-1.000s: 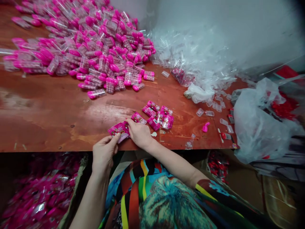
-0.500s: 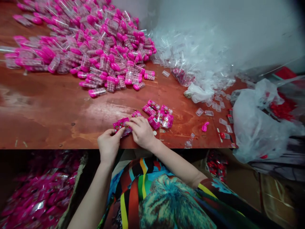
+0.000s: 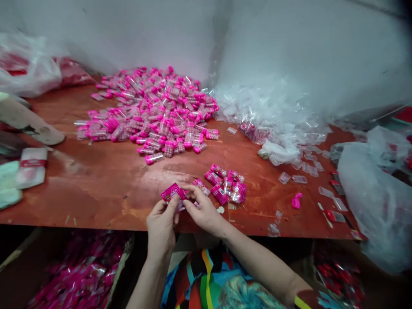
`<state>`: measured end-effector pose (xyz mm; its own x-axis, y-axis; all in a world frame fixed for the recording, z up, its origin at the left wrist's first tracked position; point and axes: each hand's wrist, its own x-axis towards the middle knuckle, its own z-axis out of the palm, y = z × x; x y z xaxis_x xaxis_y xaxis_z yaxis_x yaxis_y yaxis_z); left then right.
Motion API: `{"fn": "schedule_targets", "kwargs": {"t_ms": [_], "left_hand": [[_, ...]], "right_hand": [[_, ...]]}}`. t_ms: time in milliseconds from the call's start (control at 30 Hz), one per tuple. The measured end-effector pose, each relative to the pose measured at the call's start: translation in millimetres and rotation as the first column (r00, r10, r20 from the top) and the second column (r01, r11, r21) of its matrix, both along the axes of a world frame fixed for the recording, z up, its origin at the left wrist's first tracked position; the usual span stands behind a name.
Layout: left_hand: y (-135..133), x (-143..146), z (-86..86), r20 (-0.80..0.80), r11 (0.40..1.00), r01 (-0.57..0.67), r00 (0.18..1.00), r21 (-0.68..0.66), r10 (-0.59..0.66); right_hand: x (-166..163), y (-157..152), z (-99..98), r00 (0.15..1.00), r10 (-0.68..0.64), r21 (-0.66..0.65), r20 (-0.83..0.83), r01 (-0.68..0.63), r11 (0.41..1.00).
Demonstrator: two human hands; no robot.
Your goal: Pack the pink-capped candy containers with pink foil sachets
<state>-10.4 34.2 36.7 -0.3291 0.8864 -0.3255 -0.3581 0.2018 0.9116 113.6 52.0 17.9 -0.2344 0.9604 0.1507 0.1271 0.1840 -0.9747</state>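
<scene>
A small pink printed packet [image 3: 173,191] is between my two hands at the front of the table. My left hand [image 3: 162,223] pinches it from the lower left, thumb on top. At its right side, the thumb and fingers of my right hand [image 3: 204,211] grip the packet's edge. Part of the packet is hidden behind my fingers. Just beyond my right hand lies one pink packet [image 3: 201,186]. A cluster of several finished-looking pink packets [image 3: 225,184] rests to the right of it on the reddish wooden table [image 3: 122,193].
Clear tubes with pink caps and beads [image 3: 161,111] are heaped at the back. Empty clear containers [image 3: 273,107] pile up right of them, near a plastic bag [image 3: 370,184]. A pink cap [image 3: 296,200] lies at right. Below the table's edge, a box holds pink packets [image 3: 83,266].
My view has tilted up and swung left, so more of the wall and left table shows. The packet in my hands is now turned at an angle, and my right hand has shifted to its right edge.
</scene>
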Motion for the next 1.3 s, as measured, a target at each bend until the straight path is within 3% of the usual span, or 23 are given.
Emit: {"fn": "schedule_targets", "kwargs": {"t_ms": [100,233,433,567,667,800,867,967,1033,1100,1200,1300], "left_hand": [[10.1,7.4,-0.9,0.026,0.998,0.054,0.998,0.009,-0.055],[20.5,0.7,-4.6,0.065,0.990,0.130,0.990,-0.051,-0.127],[30.7,-4.8,-7.5,0.227,0.990,0.020,0.974,-0.141,0.012],[33.4,-7.6,-10.4,0.188,0.978,-0.099,0.973,-0.184,0.134],[36.6,-24.0,-20.6,0.184,0.970,-0.152,0.965,-0.191,0.187],[27.7,-50.0,-25.9,0.217,0.958,-0.223,0.941,-0.181,0.260],[20.4,-58.7,-27.3,0.233,0.947,-0.255,0.926,-0.194,0.297],[9.7,-62.3,-31.6,0.260,0.939,-0.262,0.912,-0.225,0.316],[3.5,-58.7,-34.7,0.274,0.939,-0.240,0.912,-0.248,0.305],[-1.6,-52.9,-36.5,0.285,0.941,-0.210,0.916,-0.264,0.284],[-7.4,-45.6,-35.4,0.297,0.950,-0.174,0.921,-0.261,0.251],[-12.6,-41.4,-30.3,0.308,0.961,-0.136,0.928,-0.242,0.209]], "right_hand": [[-3.2,11.8,1.6,0.991,-0.027,-0.140,-0.134,0.008,0.990],[0.5,24.9,9.0,1.000,-0.027,-0.063,-0.010,0.026,0.998],[-14.1,40.8,7.4,0.994,0.079,-0.127,-0.082,-0.089,0.988],[-28.7,51.4,-6.9,0.989,0.067,0.008,0.130,-0.069,0.998],[-43.4,70.0,-29.1,0.959,0.138,0.093,0.247,-0.165,0.982],[-65.6,106.7,-44.5,0.873,0.243,0.253,0.422,-0.371,0.893],[-76.9,129.2,-46.7,0.814,0.166,0.366,0.557,-0.420,0.831],[-94.2,155.5,-50.2,0.667,-0.058,0.466,0.743,-0.453,0.760],[-103.6,162.4,-51.2,0.556,-0.159,0.464,0.816,-0.465,0.754],[-109.4,162.3,-48.5,0.485,-0.182,0.426,0.855,-0.460,0.779],[-112.3,161.6,-37.0,0.427,-0.159,0.351,0.890,-0.423,0.835],[-111.6,169.5,-21.6,0.378,-0.171,0.331,0.910,-0.412,0.849]]}}
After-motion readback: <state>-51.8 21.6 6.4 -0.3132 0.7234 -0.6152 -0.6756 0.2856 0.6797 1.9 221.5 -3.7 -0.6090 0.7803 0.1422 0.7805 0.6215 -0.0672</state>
